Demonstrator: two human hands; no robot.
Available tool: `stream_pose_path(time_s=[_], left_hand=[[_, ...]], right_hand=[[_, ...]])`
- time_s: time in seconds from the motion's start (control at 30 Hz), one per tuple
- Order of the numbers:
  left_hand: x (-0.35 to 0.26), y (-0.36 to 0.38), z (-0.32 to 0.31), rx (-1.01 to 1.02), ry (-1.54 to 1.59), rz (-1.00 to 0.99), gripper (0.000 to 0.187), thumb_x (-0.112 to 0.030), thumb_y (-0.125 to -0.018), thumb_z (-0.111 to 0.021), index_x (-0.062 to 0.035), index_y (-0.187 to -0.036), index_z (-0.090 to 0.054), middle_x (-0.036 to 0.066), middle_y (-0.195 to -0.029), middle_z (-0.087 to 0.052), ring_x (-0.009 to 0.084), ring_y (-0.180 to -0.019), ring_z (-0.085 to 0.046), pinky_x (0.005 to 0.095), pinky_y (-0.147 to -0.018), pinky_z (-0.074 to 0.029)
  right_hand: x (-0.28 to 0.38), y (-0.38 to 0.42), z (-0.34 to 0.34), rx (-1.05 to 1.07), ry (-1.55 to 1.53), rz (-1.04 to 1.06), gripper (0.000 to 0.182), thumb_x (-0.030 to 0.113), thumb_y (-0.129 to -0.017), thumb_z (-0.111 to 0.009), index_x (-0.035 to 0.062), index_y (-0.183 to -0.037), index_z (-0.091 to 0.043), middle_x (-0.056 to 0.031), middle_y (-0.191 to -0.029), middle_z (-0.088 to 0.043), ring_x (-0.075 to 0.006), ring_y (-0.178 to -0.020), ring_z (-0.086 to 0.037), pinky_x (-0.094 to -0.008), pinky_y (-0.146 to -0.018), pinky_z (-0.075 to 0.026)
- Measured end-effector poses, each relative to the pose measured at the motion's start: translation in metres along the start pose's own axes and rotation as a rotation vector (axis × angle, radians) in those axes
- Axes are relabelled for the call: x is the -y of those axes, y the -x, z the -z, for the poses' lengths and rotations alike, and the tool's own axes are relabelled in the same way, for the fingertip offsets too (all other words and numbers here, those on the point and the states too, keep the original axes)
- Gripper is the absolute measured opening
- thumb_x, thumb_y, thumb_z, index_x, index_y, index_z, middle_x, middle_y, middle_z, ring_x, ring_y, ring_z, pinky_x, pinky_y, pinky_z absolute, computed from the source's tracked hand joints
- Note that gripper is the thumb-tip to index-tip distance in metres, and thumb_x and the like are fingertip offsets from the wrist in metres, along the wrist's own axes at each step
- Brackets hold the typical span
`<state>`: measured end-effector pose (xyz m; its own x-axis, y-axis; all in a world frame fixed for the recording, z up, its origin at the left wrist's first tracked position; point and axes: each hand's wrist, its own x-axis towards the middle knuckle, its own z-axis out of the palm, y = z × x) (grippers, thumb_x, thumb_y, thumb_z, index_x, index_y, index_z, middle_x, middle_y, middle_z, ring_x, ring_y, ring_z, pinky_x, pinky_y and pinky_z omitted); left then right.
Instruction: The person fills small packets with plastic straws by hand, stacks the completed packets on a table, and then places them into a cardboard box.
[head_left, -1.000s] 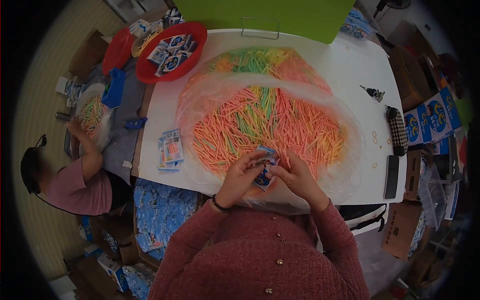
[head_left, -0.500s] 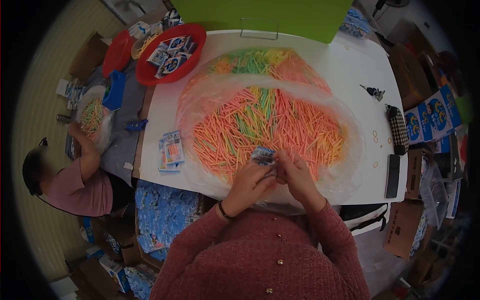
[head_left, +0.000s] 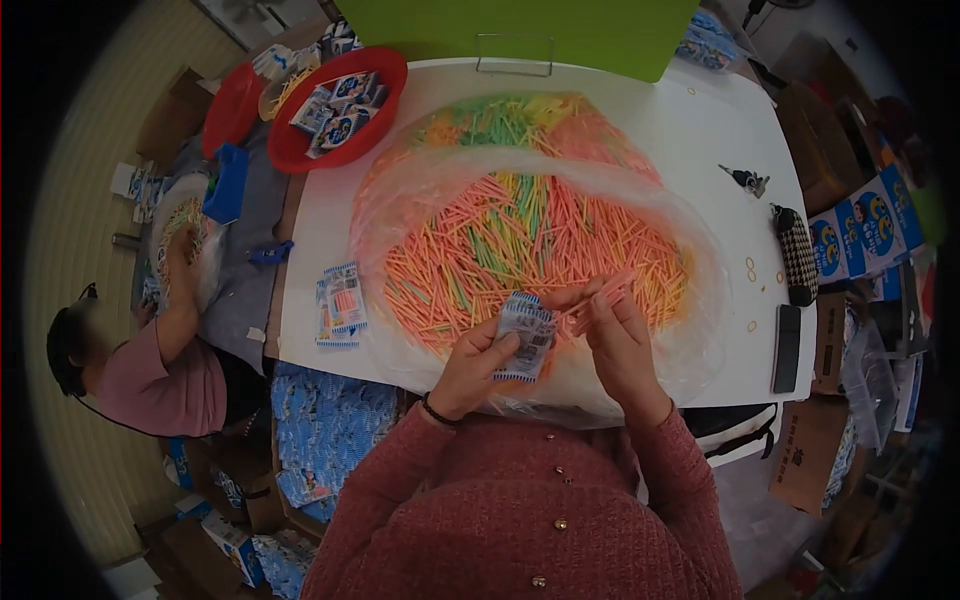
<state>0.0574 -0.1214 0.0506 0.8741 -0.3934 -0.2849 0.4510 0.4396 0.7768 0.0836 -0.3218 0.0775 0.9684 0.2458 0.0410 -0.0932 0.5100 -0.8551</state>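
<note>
My left hand (head_left: 474, 365) grips a small blue-and-white printed packet (head_left: 525, 336) between thumb and fingers, its printed side turned up. Just to the right, my right hand (head_left: 620, 340) pinches a few pink sticks (head_left: 612, 292) close to the packet's edge. Both hands are over the near rim of a large clear plastic bag (head_left: 705, 345), which lies wide open on the table. Heaped inside it are thin pink, yellow and green sticks (head_left: 500, 235). More printed packets (head_left: 341, 305) lie flat to the left of the bag.
A red basin (head_left: 390, 130) of packets stands at back left, a green panel (head_left: 520, 30) behind. Keys (head_left: 745, 180), a checkered pouch (head_left: 793, 255) and a phone (head_left: 786, 348) lie on the right. A co-worker (head_left: 165, 370) reaches into another bag of sticks (head_left: 185, 225) at left.
My hands have moved apart; the packet now shows more fully in the left one, and pink sticks show in my right fingers. The co-worker's hand has moved over the sticks in the other bag.
</note>
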Motion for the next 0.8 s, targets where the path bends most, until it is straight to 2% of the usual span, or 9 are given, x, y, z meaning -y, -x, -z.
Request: stream_pose_path(time_s=[0.17, 0.23, 0.3, 0.43, 0.47, 0.53, 0.6, 0.73, 0.8], left_hand=[[0.009, 0.000, 0.005, -0.036, 0.111, -0.065, 0.028, -0.008, -0.097, -0.052, 0.0020, -0.123, -0.056, 0.006, -0.115, -0.064, 0.0126, -0.101, -0.062, 0.0302, -0.091, -0.050], [0.005, 0.002, 0.003, 0.006, -0.186, -0.120, 0.028, -0.007, -0.098, -0.050, 0.0020, -0.124, -0.056, 0.007, -0.115, -0.063, 0.0129, -0.102, -0.062, 0.0303, -0.092, -0.049], [-0.001, 0.003, -0.010, -0.006, -0.143, -0.125, 0.027, -0.006, -0.098, -0.050, 0.0020, -0.123, -0.057, 0.006, -0.114, -0.064, 0.0131, -0.101, -0.062, 0.0299, -0.091, -0.050], [-0.002, 0.002, 0.001, -0.028, -0.205, -0.023, 0.025, 0.000, -0.095, -0.054, 0.0021, -0.118, -0.062, 0.007, -0.109, -0.067, 0.0130, -0.098, -0.063, 0.0278, -0.088, -0.051], [-0.001, 0.002, 0.002, -0.029, -0.204, -0.024, 0.025, 0.000, -0.095, -0.054, 0.0021, -0.118, -0.062, 0.007, -0.109, -0.067, 0.0130, -0.098, -0.063, 0.0278, -0.088, -0.051], [-0.002, 0.002, 0.001, -0.023, -0.427, -0.200, 0.025, 0.004, -0.093, -0.054, 0.0017, -0.115, -0.065, 0.007, -0.106, -0.069, 0.0123, -0.098, -0.064, 0.0266, -0.087, -0.051], [-0.004, 0.002, 0.000, -0.022, -0.428, -0.226, 0.027, 0.006, -0.091, -0.053, 0.0016, -0.114, -0.066, 0.007, -0.106, -0.070, 0.0117, -0.097, -0.064, 0.0261, -0.086, -0.051], [0.001, 0.001, 0.004, -0.013, -0.492, -0.277, 0.032, 0.009, -0.088, -0.051, 0.0006, -0.114, -0.066, 0.006, -0.102, -0.071, 0.0099, -0.094, -0.064, 0.0249, -0.084, -0.051], [0.001, 0.000, 0.001, -0.019, -0.516, -0.256, 0.033, 0.009, -0.087, -0.050, 0.0004, -0.114, -0.067, 0.005, -0.100, -0.071, 0.0089, -0.092, -0.064, 0.0241, -0.083, -0.052]], right_hand=[[0.000, 0.001, -0.008, 0.013, 0.338, -0.034, 0.016, 0.012, -0.103, -0.038, 0.0048, -0.108, -0.051, -0.0107, -0.109, -0.064, -0.0189, -0.109, -0.058, -0.0316, -0.094, -0.044], [0.000, 0.003, -0.011, 0.014, 0.374, -0.034, 0.015, 0.009, -0.102, -0.038, 0.0038, -0.105, -0.052, -0.0104, -0.107, -0.065, -0.0180, -0.107, -0.059, -0.0298, -0.092, -0.045], [0.009, 0.004, -0.017, 0.050, 0.735, 0.014, 0.013, 0.006, -0.102, -0.039, 0.0023, -0.103, -0.051, -0.0105, -0.104, -0.065, -0.0171, -0.104, -0.059, -0.0282, -0.090, -0.045], [0.008, 0.007, -0.015, 0.096, 0.788, 0.027, 0.013, 0.005, -0.101, -0.037, 0.0024, -0.107, -0.048, -0.0113, -0.105, -0.065, -0.0174, -0.104, -0.060, -0.0296, -0.091, -0.045], [0.005, 0.007, -0.014, 0.078, 0.633, 0.039, 0.011, 0.007, -0.102, -0.039, 0.0032, -0.107, -0.047, -0.0119, -0.107, -0.065, -0.0188, -0.105, -0.060, -0.0312, -0.092, -0.045], [0.005, 0.007, -0.013, 0.059, 0.479, 0.051, 0.010, 0.010, -0.102, -0.040, 0.0040, -0.107, -0.046, -0.0125, -0.108, -0.065, -0.0201, -0.106, -0.060, -0.0328, -0.093, -0.045], [0.007, 0.006, -0.014, -0.013, 0.194, 0.073, 0.011, 0.017, -0.103, -0.041, 0.0064, -0.102, -0.045, -0.0139, -0.112, -0.065, -0.0250, -0.115, -0.057, -0.0392, -0.101, -0.039], [0.006, 0.003, -0.023, 0.040, 0.170, 0.207, 0.014, 0.020, -0.103, -0.041, 0.0067, -0.107, -0.043, -0.0136, -0.111, -0.065, -0.0273, -0.122, -0.050, -0.0439, -0.109, -0.029], [0.012, 0.005, -0.033, 0.058, 0.211, 0.181, 0.019, 0.028, -0.102, -0.042, 0.0103, -0.098, -0.045, -0.0107, -0.106, -0.068, -0.0280, -0.128, -0.047, -0.0462, -0.114, -0.013]])
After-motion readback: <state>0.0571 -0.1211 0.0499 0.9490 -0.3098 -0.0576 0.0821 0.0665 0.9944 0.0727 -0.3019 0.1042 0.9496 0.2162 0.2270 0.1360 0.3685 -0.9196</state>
